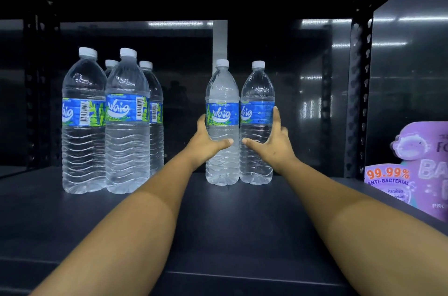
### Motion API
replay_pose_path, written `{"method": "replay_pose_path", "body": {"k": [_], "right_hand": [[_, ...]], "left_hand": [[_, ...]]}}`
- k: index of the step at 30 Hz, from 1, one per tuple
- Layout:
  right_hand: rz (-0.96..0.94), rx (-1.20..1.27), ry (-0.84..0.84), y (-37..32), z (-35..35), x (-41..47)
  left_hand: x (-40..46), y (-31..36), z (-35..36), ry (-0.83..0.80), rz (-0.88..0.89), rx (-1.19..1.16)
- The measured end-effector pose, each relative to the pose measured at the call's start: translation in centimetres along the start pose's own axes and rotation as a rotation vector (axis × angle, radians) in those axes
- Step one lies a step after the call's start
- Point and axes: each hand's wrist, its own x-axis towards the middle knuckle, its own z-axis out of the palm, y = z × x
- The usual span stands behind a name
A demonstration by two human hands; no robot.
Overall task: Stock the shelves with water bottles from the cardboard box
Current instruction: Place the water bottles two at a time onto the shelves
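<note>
On the dark shelf [218,223], the left hand [206,143] grips one upright, full water bottle [222,123]; the right hand [274,143] grips its touching neighbour [257,123]. Four full bottles [127,126] stand clustered left.

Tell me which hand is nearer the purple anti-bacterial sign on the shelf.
Right. The right hand grips the right-hand clear plastic water bottle, between the purple anti-bacterial sign and the left hand, which grips the neighbouring bottle.
</note>
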Motion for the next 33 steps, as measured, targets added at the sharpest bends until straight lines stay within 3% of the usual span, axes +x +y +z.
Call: {"method": "replay_pose_path", "body": {"k": [6, 13, 24, 33], "right_hand": [[-0.020, -0.064, 0.016, 0.0, 0.2, 0.2], [-0.044, 0.079, -0.042, 1.0, -0.6, 0.1], [0.013, -0.098, 0.006, -0.2, 0.6, -0.1], [-0.031, 0.035, -0.046, 1.0, 0.0, 0.0]], "left_hand": [[0.1, -0.4, 0.2, 0.005, -0.017, 0.073], [-0.1, -0.4, 0.2, -0.038, -0.048, 0.135], [0.3, -1.2, 0.3, -0.119, -0.026, 0.086], [0.5, -1.5, 0.2, -0.101, -0.030, 0.100]]}}
